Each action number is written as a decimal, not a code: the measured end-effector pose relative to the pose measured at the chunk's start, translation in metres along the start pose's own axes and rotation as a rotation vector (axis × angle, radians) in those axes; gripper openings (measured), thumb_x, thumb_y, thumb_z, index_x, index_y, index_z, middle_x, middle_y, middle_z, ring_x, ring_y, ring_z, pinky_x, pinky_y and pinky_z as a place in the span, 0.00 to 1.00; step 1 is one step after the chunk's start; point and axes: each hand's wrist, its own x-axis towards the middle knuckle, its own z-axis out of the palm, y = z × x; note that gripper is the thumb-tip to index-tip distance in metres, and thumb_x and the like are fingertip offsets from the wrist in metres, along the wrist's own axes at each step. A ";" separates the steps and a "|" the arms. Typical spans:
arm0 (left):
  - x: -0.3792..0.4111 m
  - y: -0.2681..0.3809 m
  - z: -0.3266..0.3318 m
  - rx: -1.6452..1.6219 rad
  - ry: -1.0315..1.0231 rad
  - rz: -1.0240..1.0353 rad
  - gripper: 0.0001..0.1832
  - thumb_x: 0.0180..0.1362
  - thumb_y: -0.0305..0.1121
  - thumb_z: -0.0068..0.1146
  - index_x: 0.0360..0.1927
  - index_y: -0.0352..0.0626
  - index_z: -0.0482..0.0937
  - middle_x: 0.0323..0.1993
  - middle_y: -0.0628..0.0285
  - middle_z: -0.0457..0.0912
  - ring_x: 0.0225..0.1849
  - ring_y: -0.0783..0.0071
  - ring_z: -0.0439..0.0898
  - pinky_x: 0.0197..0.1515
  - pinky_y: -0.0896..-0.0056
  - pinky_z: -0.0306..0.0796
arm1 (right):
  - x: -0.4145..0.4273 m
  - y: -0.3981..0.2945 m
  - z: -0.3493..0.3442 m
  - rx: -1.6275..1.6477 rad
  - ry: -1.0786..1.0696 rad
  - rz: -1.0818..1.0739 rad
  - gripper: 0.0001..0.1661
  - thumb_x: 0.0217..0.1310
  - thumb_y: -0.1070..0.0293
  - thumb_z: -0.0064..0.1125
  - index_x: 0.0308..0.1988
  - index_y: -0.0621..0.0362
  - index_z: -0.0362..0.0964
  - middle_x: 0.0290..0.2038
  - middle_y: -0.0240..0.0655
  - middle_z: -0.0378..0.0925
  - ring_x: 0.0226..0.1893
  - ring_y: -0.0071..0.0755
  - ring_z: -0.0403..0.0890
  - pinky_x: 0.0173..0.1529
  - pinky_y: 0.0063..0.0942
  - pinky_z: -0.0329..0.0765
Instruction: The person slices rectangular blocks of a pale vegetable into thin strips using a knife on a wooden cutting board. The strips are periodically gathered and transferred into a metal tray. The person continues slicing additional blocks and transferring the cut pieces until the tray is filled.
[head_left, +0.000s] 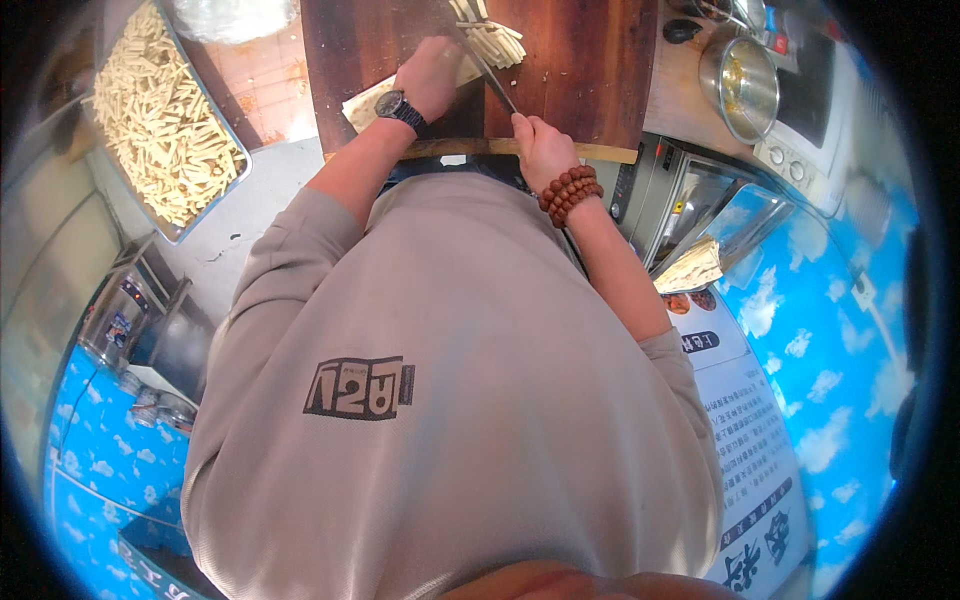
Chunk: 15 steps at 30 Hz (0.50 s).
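Observation:
A dark wooden cutting board (592, 75) lies before me at the top of the view. My left hand (431, 79), with a watch at its wrist, presses down on a stack of pale flatbread (363, 106) on the board. In my right hand (547, 150), beaded bracelets at the wrist, is the handle of a knife (491, 81). The blade slants up and left, close beside the fingers of my left hand, at the right end of the stack. Cut strips (504, 43) lie just beyond the blade. My left fingertips are hard to make out.
A metal tray (245, 166) heaped with similar strips stands at the left. Clear plastic wrap (232, 16) lies beyond it. At the right are a steel bowl (769, 94) with yellow residue, a white appliance (817, 150), and a clear container (761, 217) with flatbread pieces (690, 268).

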 end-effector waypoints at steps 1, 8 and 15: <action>-0.002 -0.001 0.001 -0.007 0.011 0.016 0.12 0.55 0.22 0.56 0.43 0.45 0.78 0.43 0.56 0.79 0.49 0.51 0.79 0.45 0.55 0.79 | 0.000 0.001 -0.001 -0.006 -0.029 0.014 0.34 0.77 0.43 0.39 0.40 0.63 0.78 0.40 0.61 0.82 0.44 0.71 0.81 0.51 0.58 0.77; -0.003 -0.005 0.009 0.000 -0.046 -0.024 0.14 0.53 0.20 0.56 0.44 0.43 0.78 0.45 0.56 0.80 0.49 0.51 0.79 0.47 0.55 0.78 | 0.060 0.000 0.030 -0.003 -0.011 0.009 0.34 0.76 0.42 0.40 0.44 0.62 0.80 0.42 0.61 0.82 0.48 0.71 0.80 0.55 0.56 0.77; -0.001 0.005 -0.012 0.015 0.011 0.047 0.14 0.55 0.20 0.55 0.45 0.40 0.78 0.45 0.54 0.79 0.50 0.50 0.78 0.50 0.54 0.77 | 0.075 0.001 0.035 0.074 0.102 -0.080 0.31 0.76 0.43 0.42 0.44 0.59 0.81 0.41 0.59 0.83 0.45 0.70 0.81 0.53 0.55 0.78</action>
